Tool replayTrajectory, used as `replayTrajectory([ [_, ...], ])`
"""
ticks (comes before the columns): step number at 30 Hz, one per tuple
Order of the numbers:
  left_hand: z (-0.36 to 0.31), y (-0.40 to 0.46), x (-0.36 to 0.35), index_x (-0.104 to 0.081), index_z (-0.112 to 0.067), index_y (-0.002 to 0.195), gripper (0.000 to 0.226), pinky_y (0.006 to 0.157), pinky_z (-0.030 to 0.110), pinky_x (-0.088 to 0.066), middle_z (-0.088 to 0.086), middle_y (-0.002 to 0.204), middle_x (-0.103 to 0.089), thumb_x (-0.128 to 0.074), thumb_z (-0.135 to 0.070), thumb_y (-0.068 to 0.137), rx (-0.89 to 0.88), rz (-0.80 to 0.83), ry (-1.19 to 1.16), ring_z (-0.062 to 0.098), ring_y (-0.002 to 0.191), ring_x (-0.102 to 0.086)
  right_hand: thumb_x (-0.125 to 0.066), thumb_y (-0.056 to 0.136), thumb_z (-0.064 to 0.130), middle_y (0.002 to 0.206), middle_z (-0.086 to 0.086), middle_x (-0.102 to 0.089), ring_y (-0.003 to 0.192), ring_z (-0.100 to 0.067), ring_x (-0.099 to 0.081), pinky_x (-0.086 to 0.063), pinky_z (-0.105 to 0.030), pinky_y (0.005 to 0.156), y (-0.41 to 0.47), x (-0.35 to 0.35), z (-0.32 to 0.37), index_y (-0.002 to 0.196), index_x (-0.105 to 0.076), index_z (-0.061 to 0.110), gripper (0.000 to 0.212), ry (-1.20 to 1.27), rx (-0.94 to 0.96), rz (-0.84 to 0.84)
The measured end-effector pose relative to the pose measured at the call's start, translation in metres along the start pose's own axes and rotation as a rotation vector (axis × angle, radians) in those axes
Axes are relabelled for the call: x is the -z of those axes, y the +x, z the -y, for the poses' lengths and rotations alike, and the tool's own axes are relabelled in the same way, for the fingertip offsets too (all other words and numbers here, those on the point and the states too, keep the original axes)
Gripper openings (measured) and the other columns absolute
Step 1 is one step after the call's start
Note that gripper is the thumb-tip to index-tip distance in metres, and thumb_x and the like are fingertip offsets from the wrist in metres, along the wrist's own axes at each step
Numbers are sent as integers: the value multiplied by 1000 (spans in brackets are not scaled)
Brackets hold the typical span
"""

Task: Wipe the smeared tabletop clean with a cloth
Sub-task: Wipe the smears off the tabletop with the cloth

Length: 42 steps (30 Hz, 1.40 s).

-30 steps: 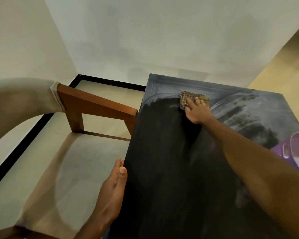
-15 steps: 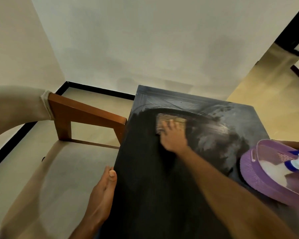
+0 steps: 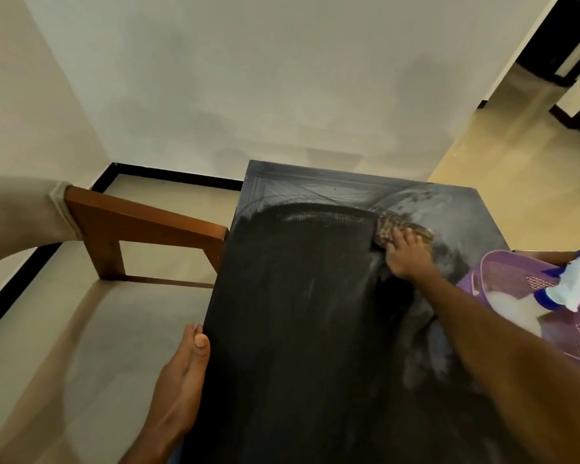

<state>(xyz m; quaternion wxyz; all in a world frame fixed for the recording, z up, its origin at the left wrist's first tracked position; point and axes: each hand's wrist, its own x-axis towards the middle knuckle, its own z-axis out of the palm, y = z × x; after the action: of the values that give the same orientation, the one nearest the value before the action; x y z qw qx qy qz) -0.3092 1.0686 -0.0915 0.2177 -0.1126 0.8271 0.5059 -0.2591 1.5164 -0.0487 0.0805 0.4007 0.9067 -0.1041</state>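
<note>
A black tabletop [image 3: 298, 313] fills the middle of the view. Its near and middle area looks dark and wiped, while whitish smears cover the far strip and the far right corner. A brown checked cloth [image 3: 387, 229] lies flat on the far right part, at the edge of the smears. My right hand [image 3: 407, 254] presses down on the cloth with fingers spread over it. My left hand [image 3: 185, 373] rests against the table's left edge, thumb on top, holding the edge.
A purple plastic basket [image 3: 482, 272] sits on the table's right side, holding a white spray bottle [image 3: 563, 289] with blue parts. A wooden-armed chair [image 3: 141, 222] with a beige seat stands left of the table. White walls stand behind.
My right hand slid the cloth from the far middle of the table toward the far right, leaving a dark wiped band. My left hand stayed on the left edge.
</note>
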Motion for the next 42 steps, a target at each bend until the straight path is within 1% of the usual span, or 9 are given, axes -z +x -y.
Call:
replayTrajectory([
  [5,6,0,1,-28,-39,149,125,112,55,-25,10,155,-34,-17,-106,44,5,-1,-60,37,137,-37,-24,106,36,165,-15,-3,152,-33,-3,-3,-46,123,-28,-15,7,159,-12,16,58,-6,-87,-19],
  [12,29,8,-1,-36,-51,134,69,106,45,-30,3,144,-44,-37,-87,75,-79,-1,-21,24,127,-47,-24,98,43,165,-2,-13,153,-25,-5,4,-47,122,-208,-72,132,156,-22,29,59,-8,596,-32],
  [16,35,12,-7,-45,-43,134,51,108,47,-27,9,145,-42,-52,-61,86,-76,-75,-119,28,125,-46,-24,100,45,165,2,-16,152,-20,-7,4,-44,121,-243,-73,101,155,-23,32,56,-13,806,75],
  [19,38,0,-10,-53,-51,114,27,101,38,-31,0,137,-48,-51,-58,88,-97,-56,-298,21,115,-53,-32,103,31,163,-11,-20,152,-30,-14,-3,-47,124,-178,-42,38,157,-24,15,56,-119,589,-70],
  [24,29,-20,3,-45,-37,138,107,111,48,-29,4,147,-44,-48,-99,50,-5,-19,-294,27,130,-46,-25,106,31,166,-13,0,153,-30,1,0,-45,123,-87,1,-27,159,-8,20,57,27,-16,110],
  [29,20,-45,10,-19,-72,120,73,112,52,-22,3,156,-32,-31,-102,55,-140,-70,-83,32,139,-34,-32,99,33,165,-9,-13,153,-29,-7,-4,-45,124,-160,-47,67,158,-17,22,62,-33,323,-33],
  [34,16,-48,10,-18,-54,141,92,109,41,-19,0,156,-32,-18,-101,61,-177,-2,81,28,141,-32,-19,97,44,165,2,-14,153,-22,-6,-3,-45,123,-254,-81,97,155,-20,34,59,-17,679,68],
  [38,-3,-61,1,-26,-49,136,103,109,54,-25,11,152,-38,-14,-105,50,-98,-126,40,39,135,-39,-29,103,33,166,-1,-8,153,-22,-4,0,-38,124,-245,-57,-7,158,-15,26,58,-121,478,-83],
  [42,-13,-89,4,-27,-62,121,77,107,50,-28,7,149,-41,-26,-102,55,-196,-123,-52,36,135,-40,-31,105,26,165,3,0,152,-13,6,14,-27,120,-263,-29,-146,155,-4,26,57,-29,182,-103],
])
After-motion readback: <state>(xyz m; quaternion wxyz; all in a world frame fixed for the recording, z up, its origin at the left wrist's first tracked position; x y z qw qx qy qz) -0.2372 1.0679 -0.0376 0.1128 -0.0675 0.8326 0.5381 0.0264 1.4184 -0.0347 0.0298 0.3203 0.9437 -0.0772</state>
